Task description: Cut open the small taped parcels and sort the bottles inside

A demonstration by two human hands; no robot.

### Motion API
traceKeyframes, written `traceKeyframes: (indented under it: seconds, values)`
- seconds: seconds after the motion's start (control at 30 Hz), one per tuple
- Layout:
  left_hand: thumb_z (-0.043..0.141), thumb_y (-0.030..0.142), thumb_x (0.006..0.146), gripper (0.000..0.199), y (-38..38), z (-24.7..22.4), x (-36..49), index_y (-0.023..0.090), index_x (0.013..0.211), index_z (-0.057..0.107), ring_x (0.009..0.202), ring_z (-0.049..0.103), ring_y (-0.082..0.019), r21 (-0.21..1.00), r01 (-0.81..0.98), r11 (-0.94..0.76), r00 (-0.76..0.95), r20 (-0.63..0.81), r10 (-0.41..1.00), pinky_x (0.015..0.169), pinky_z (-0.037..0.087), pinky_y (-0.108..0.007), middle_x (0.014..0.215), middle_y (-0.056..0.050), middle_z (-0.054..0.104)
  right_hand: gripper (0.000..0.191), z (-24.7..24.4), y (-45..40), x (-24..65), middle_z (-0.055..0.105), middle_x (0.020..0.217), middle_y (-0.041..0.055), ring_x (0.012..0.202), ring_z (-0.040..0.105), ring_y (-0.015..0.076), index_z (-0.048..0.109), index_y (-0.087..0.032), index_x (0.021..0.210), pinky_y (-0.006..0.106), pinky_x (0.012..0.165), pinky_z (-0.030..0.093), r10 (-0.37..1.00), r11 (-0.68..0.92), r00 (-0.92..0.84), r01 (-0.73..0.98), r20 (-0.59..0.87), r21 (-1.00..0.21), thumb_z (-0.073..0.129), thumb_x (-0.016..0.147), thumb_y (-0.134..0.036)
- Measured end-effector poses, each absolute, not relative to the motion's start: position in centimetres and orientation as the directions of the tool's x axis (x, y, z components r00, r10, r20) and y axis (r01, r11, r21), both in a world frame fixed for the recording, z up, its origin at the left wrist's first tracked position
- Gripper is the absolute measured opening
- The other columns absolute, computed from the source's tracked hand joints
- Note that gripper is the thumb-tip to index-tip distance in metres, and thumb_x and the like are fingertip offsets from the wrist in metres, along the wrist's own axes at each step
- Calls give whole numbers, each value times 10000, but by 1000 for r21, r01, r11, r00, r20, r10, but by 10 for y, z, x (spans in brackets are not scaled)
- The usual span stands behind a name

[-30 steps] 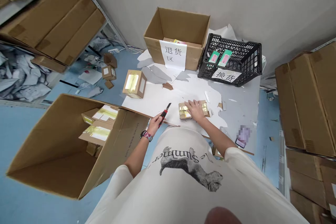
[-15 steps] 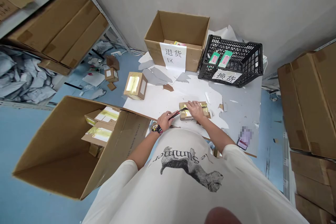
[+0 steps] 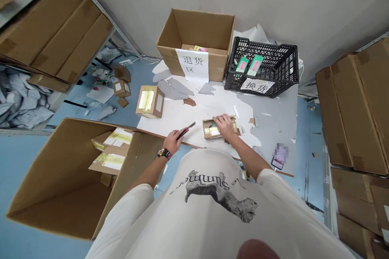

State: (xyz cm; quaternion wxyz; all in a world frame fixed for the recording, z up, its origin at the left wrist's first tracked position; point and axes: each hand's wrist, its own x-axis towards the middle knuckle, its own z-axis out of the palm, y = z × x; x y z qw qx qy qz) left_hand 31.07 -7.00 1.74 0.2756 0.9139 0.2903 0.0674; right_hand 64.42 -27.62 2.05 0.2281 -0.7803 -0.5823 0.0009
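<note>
A utility knife (image 3: 186, 129) with a dark handle is gripped in my left hand (image 3: 172, 141), its blade pointing up and right over the table's front edge. My right hand (image 3: 224, 126) holds a small cardboard box (image 3: 209, 129) with yellowish tape, lying on the white tabletop. The box is partly opened along its top, and something greenish shows inside; the hand covers the right part of it. A taped carton (image 3: 150, 102) with a label stands at the table's left side.
Behind are a large open carton (image 3: 167, 56) with a paper sign and a black crate (image 3: 282, 68) holding green packets. A phone (image 3: 277, 162) lies at right. Torn paper (image 3: 173, 89) litters the table. A big box (image 3: 39, 170) with parcels stands at left.
My left hand has moved left with the knife, away from the small box. The box's top now shows an opening. My right hand remains on it. The whole view has shifted slightly.
</note>
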Motion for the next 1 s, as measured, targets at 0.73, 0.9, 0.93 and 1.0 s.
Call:
traceKeyframes:
  seconds: [0.73,0.9,0.93,1.0]
  values:
    - [619,438,1042,399,-120,11,427,222,1336,783,1091,760,-264,834,490,-251,674,-180,716,979,619,-410,1333,-125,802,481,24,-369,607,596,1586,204,1506,480,424,666,-259,1559,667,1286,390,635,-595,758,603,149,-532,573,1093,-334]
    - [593,738,1052,806,-127,4,444,283,1711,498,1105,796,-279,766,642,38,650,-570,503,870,632,-375,1461,-163,770,722,6,-354,638,668,1560,203,1470,578,402,544,-190,1682,574,1246,472,453,-614,885,224,-106,-757,560,1052,-541]
    - [602,771,1034,828,-128,3,448,289,1701,513,1095,802,-293,741,670,38,649,-610,456,849,636,-378,1439,-159,783,684,2,-350,643,720,1498,183,1422,624,387,604,-196,1626,536,1222,498,464,-607,869,172,-171,-776,536,1055,-568]
    - [654,782,992,823,-130,3,457,259,1626,603,1117,805,-337,710,704,-20,640,-623,450,868,641,-408,1400,-171,802,618,-2,-343,650,783,1396,144,1330,686,358,714,-226,1470,476,1170,534,468,-591,849,94,-245,-801,439,1087,-625]
